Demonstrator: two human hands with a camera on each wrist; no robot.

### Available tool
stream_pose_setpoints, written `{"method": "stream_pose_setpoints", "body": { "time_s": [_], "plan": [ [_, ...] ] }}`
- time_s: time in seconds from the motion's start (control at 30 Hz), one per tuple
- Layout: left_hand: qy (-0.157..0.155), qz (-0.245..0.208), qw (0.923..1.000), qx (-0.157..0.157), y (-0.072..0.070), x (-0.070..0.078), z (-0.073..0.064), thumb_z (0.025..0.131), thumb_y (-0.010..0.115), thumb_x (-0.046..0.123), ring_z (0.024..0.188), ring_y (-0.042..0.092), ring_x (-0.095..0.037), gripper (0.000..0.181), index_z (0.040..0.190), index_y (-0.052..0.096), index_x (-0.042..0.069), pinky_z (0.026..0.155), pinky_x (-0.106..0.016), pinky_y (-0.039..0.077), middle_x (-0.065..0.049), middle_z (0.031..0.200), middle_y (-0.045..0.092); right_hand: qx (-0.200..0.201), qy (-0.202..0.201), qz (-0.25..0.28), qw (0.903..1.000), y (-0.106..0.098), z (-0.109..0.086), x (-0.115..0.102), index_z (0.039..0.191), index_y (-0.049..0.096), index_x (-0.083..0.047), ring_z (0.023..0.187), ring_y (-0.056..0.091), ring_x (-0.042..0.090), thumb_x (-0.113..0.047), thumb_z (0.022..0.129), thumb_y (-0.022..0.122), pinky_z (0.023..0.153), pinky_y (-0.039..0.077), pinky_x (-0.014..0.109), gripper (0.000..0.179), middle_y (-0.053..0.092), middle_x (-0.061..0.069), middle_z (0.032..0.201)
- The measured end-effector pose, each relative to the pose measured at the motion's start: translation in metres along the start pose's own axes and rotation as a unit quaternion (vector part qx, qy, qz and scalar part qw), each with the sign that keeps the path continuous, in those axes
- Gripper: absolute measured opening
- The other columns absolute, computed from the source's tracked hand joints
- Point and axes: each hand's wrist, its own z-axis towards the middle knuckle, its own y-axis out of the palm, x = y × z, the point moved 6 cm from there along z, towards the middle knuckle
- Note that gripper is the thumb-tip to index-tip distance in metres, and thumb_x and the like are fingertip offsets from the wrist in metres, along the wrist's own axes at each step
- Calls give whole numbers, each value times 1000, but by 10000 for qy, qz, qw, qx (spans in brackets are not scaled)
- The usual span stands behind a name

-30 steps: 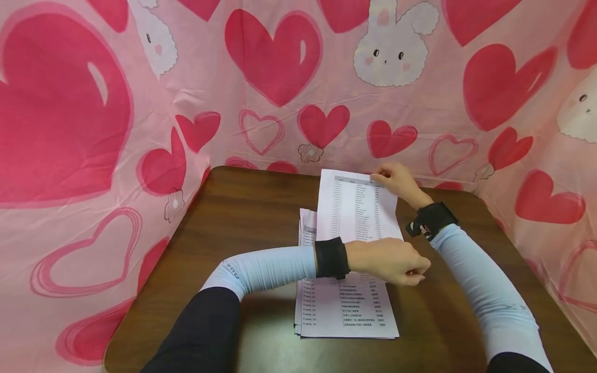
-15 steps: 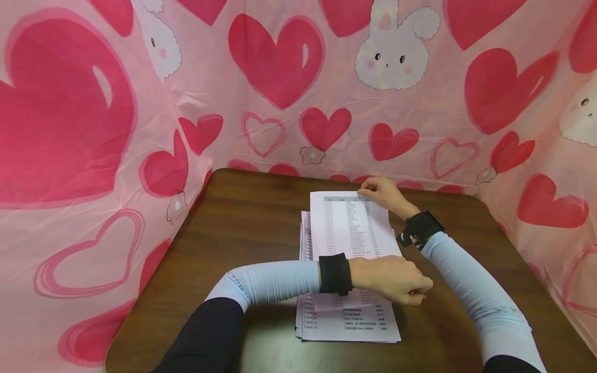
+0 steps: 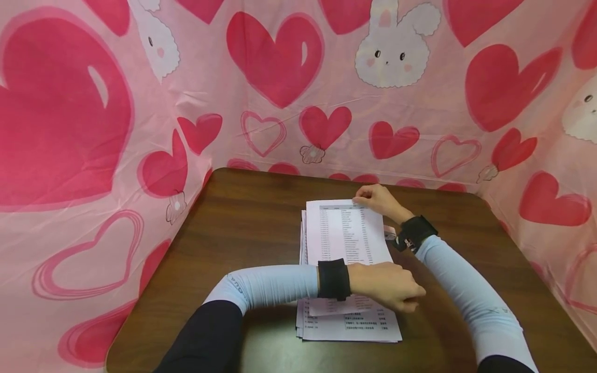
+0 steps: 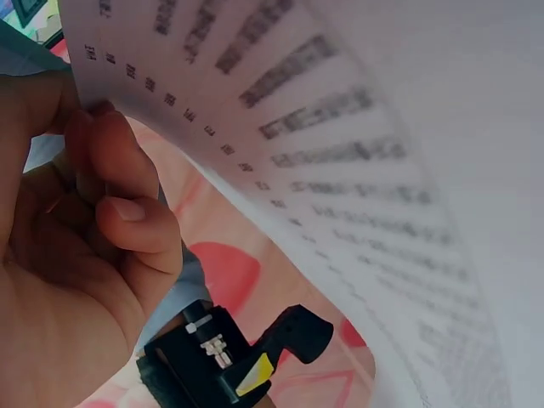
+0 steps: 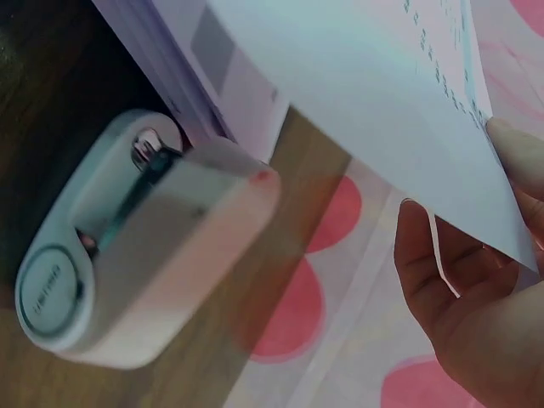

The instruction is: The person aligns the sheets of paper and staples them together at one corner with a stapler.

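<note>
Two hands hold a printed sheet (image 3: pixel 345 228) over a stack of printed papers (image 3: pixel 345 331). Reaching across the sheet, the left hand (image 3: pixel 387 284) has its fingers curled; in the left wrist view that hand (image 4: pixel 93 221) pinches the paper's edge. The right hand (image 3: pixel 379 201) pinches the far right corner, and in the right wrist view its thumb and fingers (image 5: pixel 416 246) lie on either side of the sheet. The sheet bows between the hands and covers most of the stack. A pale pinkish stapler (image 5: pixel 187 255) lies beside the stack's edge, below the right hand.
A brown wooden table (image 3: pixel 242 223) carries the papers. Pink cloth (image 3: pixel 280 129) printed with hearts and rabbits hangs around its back and sides. A black strap (image 3: pixel 333 280) with a small camera sits on each wrist over light sleeves.
The sheet has come down and toward the person, and slightly left, over the stack. The right hand moved with its corner; the left hand moved a little nearer. The stapler now shows beside the sheet.
</note>
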Motion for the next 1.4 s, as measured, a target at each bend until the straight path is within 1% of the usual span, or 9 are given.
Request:
{"method": "stream_pose_setpoints", "body": {
  "time_s": [0.13, 0.3, 0.43, 0.57, 0.83, 1.03, 1.2, 1.3, 1.4],
  "plan": [
    [-8, 37, 10000, -27, 7, 3, 4, 99, 50, 33, 66, 50, 1, 13, 97, 58, 23, 60, -20, 42, 15, 73, 50, -127, 133, 65, 9998, 6, 0, 2, 96, 72, -10, 73, 60, 23, -26, 91, 70, 62, 46, 28, 17, 68, 10, 87],
    [149, -61, 9995, -262, 21, 9, 7, 98, 52, 33, 66, 49, 2, 11, 93, 57, 24, 60, -19, 41, 16, 75, 52, -318, 283, 211, 9989, 14, -2, 10, 95, 72, -11, 73, 61, 23, -25, 91, 70, 60, 47, 27, 15, 68, 10, 88],
    [152, -68, 9992, -369, 32, 11, 7, 97, 55, 33, 66, 50, 2, 14, 86, 52, 25, 60, -19, 41, 16, 74, 53, -374, 152, 247, 9989, 22, -3, 16, 94, 73, -11, 73, 61, 21, -24, 91, 71, 61, 47, 27, 14, 69, 9, 89],
    [104, -156, 9988, -444, 40, 10, 6, 96, 56, 33, 65, 50, 3, 16, 84, 49, 25, 58, -19, 41, 15, 74, 52, -446, 70, 218, 9987, 30, -4, 17, 94, 72, -11, 74, 60, 20, -25, 91, 70, 62, 46, 27, 14, 68, 8, 87],
    [25, -533, 9974, -475, 46, 8, 2, 97, 56, 31, 64, 49, 1, 14, 86, 52, 23, 55, -17, 39, 13, 75, 52, -572, 215, 303, 9977, 37, -6, 13, 96, 72, -11, 75, 62, 24, -24, 91, 69, 64, 50, 28, 15, 69, 10, 92],
    [-19, -512, 9980, -379, 51, 9, 1, 96, 56, 32, 65, 50, 1, 16, 83, 50, 24, 56, -17, 39, 14, 75, 53, -694, 319, 407, 9962, 43, -6, 16, 97, 72, -10, 76, 63, 24, -23, 91, 69, 64, 51, 28, 15, 69, 11, 93],
    [-63, -559, 9977, -371, 55, 10, -1, 98, 54, 36, 64, 49, 1, 19, 85, 53, 23, 55, -17, 37, 14, 74, 52, -699, 284, 244, 9968, 45, -7, 17, 99, 72, -11, 80, 62, 24, -25, 93, 68, 69, 50, 30, 16, 70, 9, 94],
    [-26, -751, 9968, -286, 53, 9, -3, 100, 52, 39, 62, 48, 2, 22, 87, 57, 22, 54, -16, 36, 14, 73, 52, -556, 214, 42, 9982, 40, -9, 12, 103, 70, -11, 84, 61, 26, -26, 94, 66, 75, 52, 34, 19, 69, 10, 96],
    [-20, -1019, 9948, -88, 45, 5, -9, 101, 51, 39, 60, 48, 3, 25, 89, 62, 21, 54, -14, 37, 14, 72, 53, -165, 114, -267, 9994, 26, -15, 2, 109, 66, -8, 85, 61, 27, -27, 96, 63, 79, 53, 39, 23, 69, 12, 99]
  ]
}}
